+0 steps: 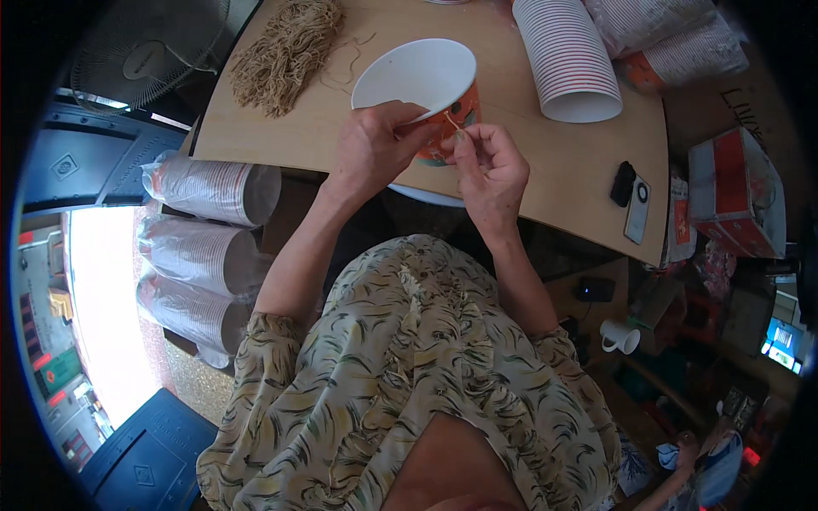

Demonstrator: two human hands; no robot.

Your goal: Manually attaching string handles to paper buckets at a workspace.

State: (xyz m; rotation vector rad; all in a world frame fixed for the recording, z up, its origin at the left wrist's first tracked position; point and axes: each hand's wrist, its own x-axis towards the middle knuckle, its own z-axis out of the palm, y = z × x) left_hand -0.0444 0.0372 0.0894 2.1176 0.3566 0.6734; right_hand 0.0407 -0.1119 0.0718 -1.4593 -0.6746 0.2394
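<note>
My left hand (pixel 375 146) grips the near rim of an orange paper bowl (pixel 417 78) with a white inside, held tilted over the wooden table (pixel 545 162). My right hand (pixel 487 167) pinches a thin tan string (pixel 451 122) against the bowl's orange side, just under the rim. Both hands meet at the bowl's near edge. A heap of the same tan strings (pixel 285 53) lies on the table to the far left of the bowl.
A lying stack of paper bowls (pixel 569 58) and bagged stacks (pixel 673 38) sit at the far right. A phone (pixel 637 209) and a small black object (pixel 623 183) lie near the table's right edge. Wrapped bowl stacks (pixel 209 189) stand left, below a fan (pixel 149 51). Red boxes (pixel 737 194) are right.
</note>
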